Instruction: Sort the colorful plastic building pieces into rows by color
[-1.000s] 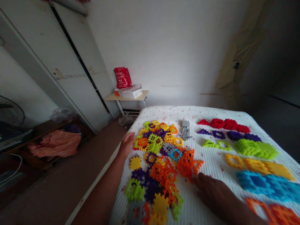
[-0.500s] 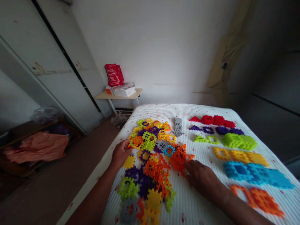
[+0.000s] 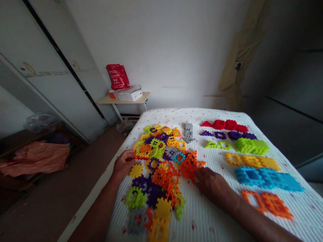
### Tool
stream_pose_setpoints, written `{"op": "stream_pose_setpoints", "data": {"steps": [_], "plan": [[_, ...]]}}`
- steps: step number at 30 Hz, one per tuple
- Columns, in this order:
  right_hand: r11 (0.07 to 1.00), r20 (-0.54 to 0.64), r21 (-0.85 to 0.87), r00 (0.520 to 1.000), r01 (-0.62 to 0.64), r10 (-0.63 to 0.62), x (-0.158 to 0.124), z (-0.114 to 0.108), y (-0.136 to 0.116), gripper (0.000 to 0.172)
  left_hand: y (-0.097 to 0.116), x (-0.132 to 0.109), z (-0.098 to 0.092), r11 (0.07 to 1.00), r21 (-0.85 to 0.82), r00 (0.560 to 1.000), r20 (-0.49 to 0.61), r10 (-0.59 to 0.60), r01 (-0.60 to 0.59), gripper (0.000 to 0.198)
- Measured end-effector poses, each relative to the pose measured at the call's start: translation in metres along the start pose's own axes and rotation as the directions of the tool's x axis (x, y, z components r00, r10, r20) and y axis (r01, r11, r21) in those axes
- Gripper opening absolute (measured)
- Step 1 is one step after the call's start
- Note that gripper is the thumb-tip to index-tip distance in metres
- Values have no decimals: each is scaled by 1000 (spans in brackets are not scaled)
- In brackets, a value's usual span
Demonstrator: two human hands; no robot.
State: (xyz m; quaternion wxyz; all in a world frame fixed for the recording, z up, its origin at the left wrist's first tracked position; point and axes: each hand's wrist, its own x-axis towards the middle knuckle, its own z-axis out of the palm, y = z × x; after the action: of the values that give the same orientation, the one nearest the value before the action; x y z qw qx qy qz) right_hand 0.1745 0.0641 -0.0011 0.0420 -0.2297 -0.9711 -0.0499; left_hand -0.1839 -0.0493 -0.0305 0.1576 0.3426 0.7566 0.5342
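The left hand (image 3: 124, 164) and the right hand (image 3: 210, 183) are both bare. The left forearm (image 3: 101, 208) and the right forearm (image 3: 247, 210) are bare too, as far as the view reaches. The left forearm tapers toward a narrower wrist. The right hand has rounded knuckles. Fingernails are too small and dim to make out.
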Motion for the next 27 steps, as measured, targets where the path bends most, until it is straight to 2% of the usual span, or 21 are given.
{"op": "stream_pose_setpoints", "data": {"steps": [7, 13, 17, 21, 27], "plan": [[1000, -18, 6, 1000, -1, 1, -1, -1, 1, 14, 5, -7, -3, 987, -156, 999, 23, -31, 35, 41], [1000, 42, 12, 999, 7, -7, -3, -6, -2, 18, 0, -7, -3, 970, -239, 999, 23, -34, 38, 43], [1000, 41, 17, 999, 16, -17, -3, -9, -3, 19, 4, -10, -1, 958, -286, 1000, -11, -28, 23, 44], [1000, 31, 26, 999, 13, -14, -3, -5, -1, 19, 18, -16, 5, 944, -330, 999, -41, -12, -2, 39], [999, -37, 27, 999, 34, -33, -4, 5, 2, 19, 50, -32, 23, 924, -383, 1000, -13, 11, -15, 31]]}}
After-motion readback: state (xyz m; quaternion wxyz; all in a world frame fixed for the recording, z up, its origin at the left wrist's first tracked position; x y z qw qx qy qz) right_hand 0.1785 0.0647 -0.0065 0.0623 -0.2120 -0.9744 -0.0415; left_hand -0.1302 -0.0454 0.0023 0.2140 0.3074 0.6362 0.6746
